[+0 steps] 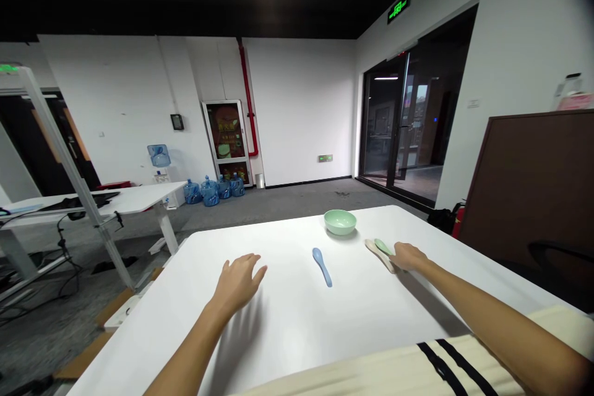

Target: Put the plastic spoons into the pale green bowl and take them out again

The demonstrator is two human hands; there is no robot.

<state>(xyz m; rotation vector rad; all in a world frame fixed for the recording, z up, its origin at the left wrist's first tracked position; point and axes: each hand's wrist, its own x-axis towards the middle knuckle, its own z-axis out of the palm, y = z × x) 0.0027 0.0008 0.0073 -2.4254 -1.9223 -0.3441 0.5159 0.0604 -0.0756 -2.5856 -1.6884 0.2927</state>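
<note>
On the white table (pixel 283 322) a blue spoon (pixel 322 266) lies between my hands, its bowl end pointing away from me. To its right, a cream spoon (pixel 378 253) and a green spoon (pixel 382 247) lie close together at a slant. My right hand (pixel 408 257) has its fingers closed at the handle end of the green spoon, whose grip part is hidden by them. Over the left part of the table, my left hand (pixel 237 283) hovers with fingers apart and holds nothing. A light green bowl (pixel 340 222) stands upright near the far edge, beyond the spoons.
Another white table (pixel 139 197) with cables and a metal post (pixel 78 173) stands at the left. Several blue water bottles (pixel 210 192) sit on the floor by the back wall. A brown partition (pixel 533 198) rises at the right, beside glass doors (pixel 403 124).
</note>
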